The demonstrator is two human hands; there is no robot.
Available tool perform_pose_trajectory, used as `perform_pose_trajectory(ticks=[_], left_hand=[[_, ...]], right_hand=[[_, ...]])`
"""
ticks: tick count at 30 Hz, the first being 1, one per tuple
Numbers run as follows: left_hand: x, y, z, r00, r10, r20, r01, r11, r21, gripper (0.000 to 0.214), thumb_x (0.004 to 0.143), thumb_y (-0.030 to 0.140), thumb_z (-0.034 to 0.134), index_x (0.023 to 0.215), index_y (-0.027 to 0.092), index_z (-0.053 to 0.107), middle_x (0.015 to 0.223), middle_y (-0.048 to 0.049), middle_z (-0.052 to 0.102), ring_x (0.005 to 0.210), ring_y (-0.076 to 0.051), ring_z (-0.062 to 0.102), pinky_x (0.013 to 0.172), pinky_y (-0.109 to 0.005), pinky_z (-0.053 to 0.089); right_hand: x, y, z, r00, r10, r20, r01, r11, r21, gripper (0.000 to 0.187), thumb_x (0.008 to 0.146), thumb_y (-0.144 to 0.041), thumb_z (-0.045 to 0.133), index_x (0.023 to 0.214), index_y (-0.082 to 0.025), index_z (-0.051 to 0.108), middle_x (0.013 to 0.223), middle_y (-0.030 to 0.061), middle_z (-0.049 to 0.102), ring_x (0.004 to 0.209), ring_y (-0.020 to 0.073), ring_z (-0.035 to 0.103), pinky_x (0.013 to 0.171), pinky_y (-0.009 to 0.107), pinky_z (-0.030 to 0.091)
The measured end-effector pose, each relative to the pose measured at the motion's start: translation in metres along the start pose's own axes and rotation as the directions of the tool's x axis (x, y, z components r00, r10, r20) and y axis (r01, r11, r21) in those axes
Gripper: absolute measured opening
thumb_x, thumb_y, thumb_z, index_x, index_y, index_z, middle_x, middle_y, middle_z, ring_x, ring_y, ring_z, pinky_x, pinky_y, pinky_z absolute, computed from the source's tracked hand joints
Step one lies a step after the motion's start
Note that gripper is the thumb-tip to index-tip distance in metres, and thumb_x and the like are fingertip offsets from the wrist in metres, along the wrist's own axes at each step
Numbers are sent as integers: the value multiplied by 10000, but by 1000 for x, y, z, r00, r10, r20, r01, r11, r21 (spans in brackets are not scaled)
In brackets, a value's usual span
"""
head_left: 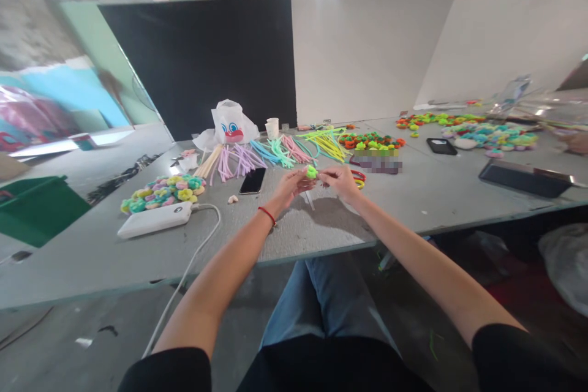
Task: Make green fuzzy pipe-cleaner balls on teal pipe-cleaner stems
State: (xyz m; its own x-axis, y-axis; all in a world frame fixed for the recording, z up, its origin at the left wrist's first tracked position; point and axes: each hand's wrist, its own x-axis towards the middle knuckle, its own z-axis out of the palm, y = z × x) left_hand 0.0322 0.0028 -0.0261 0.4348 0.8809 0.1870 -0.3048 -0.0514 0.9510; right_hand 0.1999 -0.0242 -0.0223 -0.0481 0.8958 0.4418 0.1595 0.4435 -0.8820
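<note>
My left hand (293, 186), with a red cord at the wrist, pinches a small bright green fuzzy pipe-cleaner flower (311, 171) above the table. Close on its right side, my right hand (339, 180) has its thumb and finger pressed together by the flower; whatever they grip is too small to make out. Red and yellow pipe cleaners (359, 180) lie on the table partly behind my right hand. Beyond both hands fan out bundles of pipe cleaners (294, 150) in cream, purple, blue, green, pink and yellow.
On the left are a pile of pastel flowers (163, 192), a white power bank (155, 219) with a cable, and a phone (252, 180). Paper cups (272, 128) and a white bag (234, 122) stand behind. Orange-green flowers (374, 141) and another phone (441, 146) lie right.
</note>
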Motion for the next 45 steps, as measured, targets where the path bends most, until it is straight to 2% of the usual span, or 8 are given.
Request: perform_pose_trajectory(ticks=[6,16,21,23,26,30,37,45], left_hand=[[-1,3,-1,1000,7,20,-9,998,64,340,615,408,793,776,142,655,726,-10,619,691,-113,585,685,-257,463],[1,-1,-2,999,48,3,-48,998,40,350,572,387,820,779,169,640,806,-4,632,741,-111,571,760,-269,457],[-2,1,-1,992,44,119,-49,998,35,322,611,377,799,780,169,620,828,5,617,782,-117,572,802,-293,454],[-3,1,-2,990,29,140,-36,998,48,314,619,376,795,768,164,617,826,4,614,787,-117,573,798,-289,450],[-3,-1,-2,997,-1,74,-3,998,63,330,587,367,816,771,160,637,807,-6,622,774,-121,574,755,-270,443],[-1,-5,-2,1000,-17,-11,17,999,47,368,563,379,828,808,156,667,784,-22,639,737,-120,581,719,-261,434],[1,-8,-2,995,-4,-103,3,1000,-4,362,563,401,824,746,153,635,723,-6,630,711,-106,600,741,-263,440],[2,-10,-2,987,75,-144,-64,995,78,347,570,401,806,743,165,621,743,-9,626,726,-128,585,696,-268,429]], right_hand=[[-3,0,0,999,-41,2,41,997,-67,104,650,-284,704,652,-180,696,573,5,597,569,138,505,604,273,373],[4,1,-2,974,175,141,-197,968,154,216,658,-392,658,691,-180,637,634,10,582,566,121,524,594,282,494],[4,-2,-5,953,205,225,-239,961,138,254,672,-419,649,655,-172,594,529,-16,481,479,103,444,532,283,482],[4,0,-4,960,190,206,-213,972,96,279,681,-445,635,653,-170,589,515,-24,453,447,96,406,485,271,449],[2,4,-2,990,116,82,-117,993,3,296,704,-472,613,674,-179,579,540,-16,474,448,105,409,456,253,392],[-3,7,-1,993,-81,-82,65,981,-182,233,736,-418,639,703,-196,576,623,16,560,591,155,513,590,269,399],[-7,4,0,968,-251,-10,231,905,-357,187,801,-378,621,770,-196,657,796,73,655,791,222,565,799,325,381],[2,9,-1,988,-154,18,153,949,-274,209,750,-395,648,763,-187,659,783,57,617,769,200,533,717,305,407]])
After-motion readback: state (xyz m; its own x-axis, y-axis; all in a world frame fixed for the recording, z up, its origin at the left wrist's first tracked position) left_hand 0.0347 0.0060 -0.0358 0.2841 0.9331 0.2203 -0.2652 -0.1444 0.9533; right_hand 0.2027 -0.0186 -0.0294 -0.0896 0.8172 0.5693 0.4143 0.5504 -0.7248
